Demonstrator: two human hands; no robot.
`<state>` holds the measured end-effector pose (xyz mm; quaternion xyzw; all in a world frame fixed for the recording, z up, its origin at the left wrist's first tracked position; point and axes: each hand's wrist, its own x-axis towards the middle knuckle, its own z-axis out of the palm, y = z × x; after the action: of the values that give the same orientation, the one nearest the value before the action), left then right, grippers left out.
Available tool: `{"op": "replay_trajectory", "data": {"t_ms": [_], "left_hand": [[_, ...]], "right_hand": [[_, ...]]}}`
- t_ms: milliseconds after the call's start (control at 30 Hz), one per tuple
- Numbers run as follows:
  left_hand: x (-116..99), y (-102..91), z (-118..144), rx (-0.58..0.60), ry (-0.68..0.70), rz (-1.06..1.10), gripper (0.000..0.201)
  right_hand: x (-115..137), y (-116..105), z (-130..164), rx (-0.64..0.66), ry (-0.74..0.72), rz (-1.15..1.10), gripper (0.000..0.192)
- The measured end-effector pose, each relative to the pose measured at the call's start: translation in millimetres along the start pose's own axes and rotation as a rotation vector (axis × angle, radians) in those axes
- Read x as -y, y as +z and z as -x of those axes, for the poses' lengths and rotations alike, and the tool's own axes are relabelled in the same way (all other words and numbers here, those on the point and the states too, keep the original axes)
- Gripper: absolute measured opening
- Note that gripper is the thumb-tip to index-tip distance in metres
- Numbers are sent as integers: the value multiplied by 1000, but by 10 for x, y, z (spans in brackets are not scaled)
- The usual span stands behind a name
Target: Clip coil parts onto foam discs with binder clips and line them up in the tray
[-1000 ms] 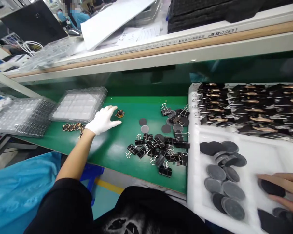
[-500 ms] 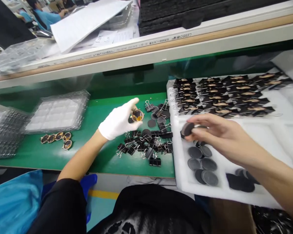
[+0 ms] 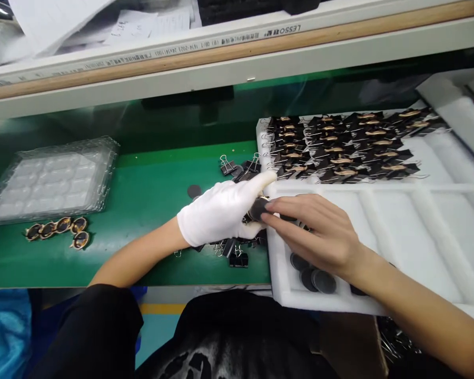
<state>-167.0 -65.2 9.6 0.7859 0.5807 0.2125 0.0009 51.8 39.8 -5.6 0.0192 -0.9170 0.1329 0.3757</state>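
Observation:
My left hand (image 3: 227, 210), in a white glove, is closed around a small round gold-rimmed piece that is mostly hidden by the fingers and a disc. My bare right hand (image 3: 324, 229) pinches a dark round disc (image 3: 257, 209) against the face of that piece. Below the hands lie black binder clips (image 3: 238, 259) with wire handles, partly covered by the glove. More dark discs (image 3: 323, 281) rest in a compartment of the white foam tray (image 3: 278, 287), under my right hand.
Rows of black clips gripping gold-coloured pieces (image 3: 334, 150) fill the tray's far part. At left, several round gold-rimmed pieces (image 3: 63, 225) lie on the green table (image 3: 142, 184) near stacked clear plastic trays (image 3: 51, 179). A white and wooden ledge (image 3: 193, 60) crosses behind.
My left hand has moved right with the gold-rimmed piece. My right hand has come left from over the tray, bringing the dark disc against it. The camera view has shifted.

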Motion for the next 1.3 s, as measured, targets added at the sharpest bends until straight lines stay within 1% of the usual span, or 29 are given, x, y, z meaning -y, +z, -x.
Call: {"op": "replay_trajectory", "data": {"t_ms": [33, 67, 100, 167, 233, 267, 300, 333, 367, 400, 433, 467, 500, 533, 600, 633, 667, 700, 733, 767, 867, 933, 1000, 1033, 1100, 1133, 1233, 1267, 1300], "left_hand": [[-9, 5, -4, 19, -9, -2, 79], [-26, 9, -11, 38, -14, -2, 78], [-51, 11, -19, 62, -17, 5, 76], [-115, 12, -33, 116, -8, 32, 67], [-167, 1, -45, 136, 32, 37, 56], [-169, -10, -53, 145, 64, 34, 55], [-145, -24, -67, 151, 91, 37, 57], [-86, -38, -91, 144, 96, 47, 61], [9, -51, -127, 121, 58, 51, 64], [140, -57, -176, 92, -24, 42, 65], [302, -57, -238, 35, -147, 15, 62], [486, -49, -307, -27, -307, -54, 58], [677, -34, -379, -14, -444, -136, 56], [861, -16, -447, 56, -528, -200, 56], [1152, 16, -543, 253, -592, -212, 48], [1239, 24, -564, 307, -589, -195, 45], [1277, 25, -563, 317, -576, -172, 44], [1268, 20, -543, 280, -554, -150, 44], [1216, 10, -507, 202, -526, -128, 45], [1125, 0, -458, 98, -498, -103, 46], [710, 1, -287, -224, -414, 17, 47], [407, 44, -191, -343, -342, 75, 46], [158, 100, -125, -409, -269, 52, 44], [67, 122, -102, -433, -249, 32, 43], [-38, 134, -69, -441, -242, 27, 41], [-54, 119, -57, -405, -240, 54, 40], [15, 7, -28, -207, -181, 154, 32], [60, -39, -23, -132, -165, 160, 35], [106, -80, -20, -56, -159, 152, 42]], "right_hand": [[7, 7, 5, 38, -15, -6, 41], [22, 16, 5, 42, 33, -43, 42], [43, 26, 2, 19, 141, -111, 42], [83, 50, -8, -27, 471, -341, 44], [91, 76, -16, 40, 836, -657, 46], [76, 89, -17, 90, 982, -813, 45], [50, 100, -16, 117, 1095, -942, 43], [15, 109, -13, 112, 1178, -1033, 42], [-24, 115, -9, 77, 1236, -1090, 42], [-62, 118, -7, 26, 1275, -1126, 42], [-96, 119, -6, -23, 1302, -1153, 43], [-122, 118, -7, -60, 1322, -1179, 44], [-141, 116, -10, -86, 1335, -1203, 43], [-154, 115, -14, -105, 1350, -1220, 43], [-166, 113, -19, -131, 1371, -1231, 43], [-170, 112, -19, -140, 1370, -1232, 43], [-174, 112, -16, -144, 1361, -1232, 43], [-179, 112, -11, -141, 1342, -1234, 43], [-182, 111, -6, -135, 1315, -1234, 43], [-181, 111, -2, -126, 1285, -1233, 42], [-145, 122, 1, -101, 1220, -1225, 38], [-93, 143, -7, -92, 1183, -1193, 33], [-39, 166, -17, -91, 1105, -1115, 24], [-16, 175, -21, -91, 1053, -1066, 19], [14, 181, -31, -71, 962, -981, 11], [21, 176, -35, -59, 936, -948, 10], [21, 132, -47, -69, 924, -858, 10], [18, 113, -48, -69, 919, -835, 10], [16, 95, -47, -70, 905, -819, 9]]}}
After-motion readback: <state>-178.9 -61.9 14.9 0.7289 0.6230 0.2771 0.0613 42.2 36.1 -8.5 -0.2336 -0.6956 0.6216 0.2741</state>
